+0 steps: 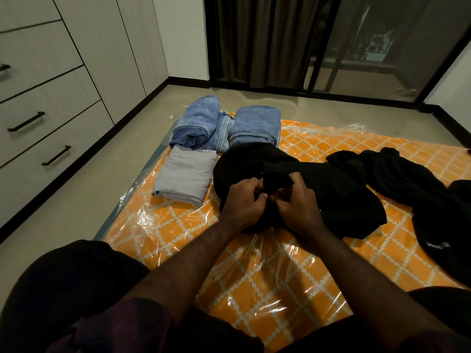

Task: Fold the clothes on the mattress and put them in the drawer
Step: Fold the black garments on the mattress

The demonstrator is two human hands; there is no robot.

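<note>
The black garment (pixel 293 179) lies bunched on the orange mattress (pixel 254 289), just right of the folded grey cloth (pixel 184 177) and touching the folded jeans (pixel 254 126) behind it. Both the left hand (pixel 244 200) and the right hand (pixel 298 207) pinch a fold of it, fingers curled into the fabric. It looks soft, light and limp, so it will likely sag and need gripping at a hem or seam. The plastic wrap probably lets it slide.
</note>
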